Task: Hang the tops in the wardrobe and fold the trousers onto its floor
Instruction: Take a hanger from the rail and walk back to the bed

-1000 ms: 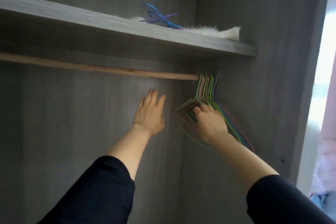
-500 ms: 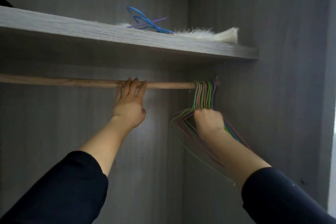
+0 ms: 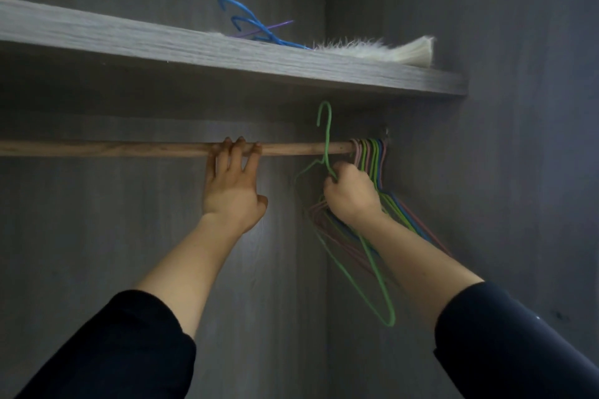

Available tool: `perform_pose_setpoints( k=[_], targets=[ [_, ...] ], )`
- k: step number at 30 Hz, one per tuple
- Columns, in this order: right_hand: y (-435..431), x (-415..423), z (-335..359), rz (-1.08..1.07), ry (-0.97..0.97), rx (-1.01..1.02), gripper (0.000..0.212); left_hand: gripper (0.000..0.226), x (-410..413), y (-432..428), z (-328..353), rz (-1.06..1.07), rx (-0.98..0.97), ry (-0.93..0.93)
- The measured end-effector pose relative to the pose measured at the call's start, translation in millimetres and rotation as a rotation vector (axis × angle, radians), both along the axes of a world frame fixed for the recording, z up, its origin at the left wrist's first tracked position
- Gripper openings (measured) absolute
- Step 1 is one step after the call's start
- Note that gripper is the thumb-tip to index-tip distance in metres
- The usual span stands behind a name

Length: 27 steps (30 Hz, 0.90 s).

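One green hanger (image 3: 328,139) is off the rod (image 3: 129,148), hook poking above it, neck pinched in the right hand (image 3: 351,197), other hangers (image 3: 372,155) bunched at its 3 o'clock. At 9 o'clock the left hand (image 3: 231,194) grips the rod

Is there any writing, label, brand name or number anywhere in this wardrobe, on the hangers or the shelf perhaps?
None: no word, number, label or sign shows anywhere.
The green hanger in the right hand, the bunched hangers, the wooden rail, the shelf and the blue hangers on it are all plain.
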State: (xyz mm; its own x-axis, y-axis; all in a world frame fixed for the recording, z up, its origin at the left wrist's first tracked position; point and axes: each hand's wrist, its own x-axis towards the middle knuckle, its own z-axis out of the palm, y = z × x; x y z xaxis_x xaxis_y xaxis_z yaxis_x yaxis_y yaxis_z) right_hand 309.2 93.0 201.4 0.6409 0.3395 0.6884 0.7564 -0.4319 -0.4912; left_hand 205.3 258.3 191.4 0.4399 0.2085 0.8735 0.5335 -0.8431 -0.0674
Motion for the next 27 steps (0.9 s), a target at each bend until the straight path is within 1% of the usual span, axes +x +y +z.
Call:
perform_pose_setpoints(
  k=[3,4,5,7,8,9,11,12,15,17,19,22,24,27],
  targets=[
    [1,-6,-17,0.064,0.065,0.125,0.02,0.092,-3,0,2,-0.009,-0.007,0.025],
    [-2,-8,-24,0.109,0.153,0.169,0.016,0.092,-4,-1,3,-0.016,-0.014,0.032],
    [-6,-11,-29,0.184,0.287,0.219,0.011,0.091,-5,-2,5,-0.024,-0.027,0.041],
    [-20,-19,-40,0.286,0.588,0.299,0.019,0.09,-8,-4,9,-0.053,-0.067,0.056],
    [-31,-23,-48,0.306,0.681,0.285,0.022,0.089,-9,-6,10,-0.076,-0.096,0.045],
    [-41,-27,-57,0.31,0.728,0.254,0.023,0.088,-9,-10,7,-0.104,-0.13,0.023],
    [-66,-36,-78,0.272,0.747,0.172,0.028,0.085,-9,-23,-10,-0.183,-0.216,-0.018],
    [-80,-41,-92,0.227,0.73,0.112,0.034,0.082,-8,-34,-26,-0.245,-0.266,-0.026],
    [-124,-58,-136,0.067,0.685,-0.02,0.053,0.069,-3,-75,-91,-0.446,-0.444,-0.015],
    [-158,-71,-168,-0.014,0.697,-0.063,0.057,0.063,-4,-106,-143,-0.483,-0.577,0.04],
    [-195,-84,-198,-0.045,0.745,-0.124,0.052,0.054,-6,-141,-194,-0.513,-0.693,0.125],
    [-257,-102,-240,-0.109,0.791,-0.238,0.036,0.042,-13,-201,-261,-0.569,-0.779,0.261],
    [-305,-113,-267,-0.145,0.828,-0.298,0.035,0.036,-18,-247,-298,-0.621,-0.799,0.319],
    [-386,-127,-300,-0.218,0.92,-0.329,0.037,0.03,-21,-323,-341,-0.695,-0.84,0.399]
  ],
)
